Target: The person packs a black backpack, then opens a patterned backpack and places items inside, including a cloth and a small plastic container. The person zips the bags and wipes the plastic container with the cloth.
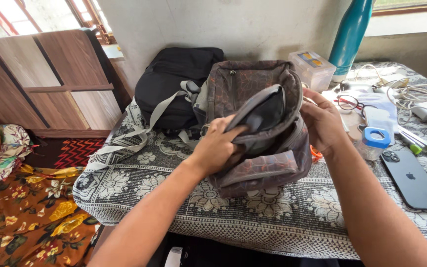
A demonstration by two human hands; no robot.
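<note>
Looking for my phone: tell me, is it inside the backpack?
No, the dark phone lies face down on the patterned cloth, to the right of the backpack.

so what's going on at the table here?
A person has both hands on a dark patterned backpack standing on a table with a floral cloth. The left hand grips the edge of its open front pocket, and the right hand holds the bag's other side. A black bag sits behind it. Glasses, a phone and cables lie to the right.

Soft window daylight, sharp — edges bowed
</note>
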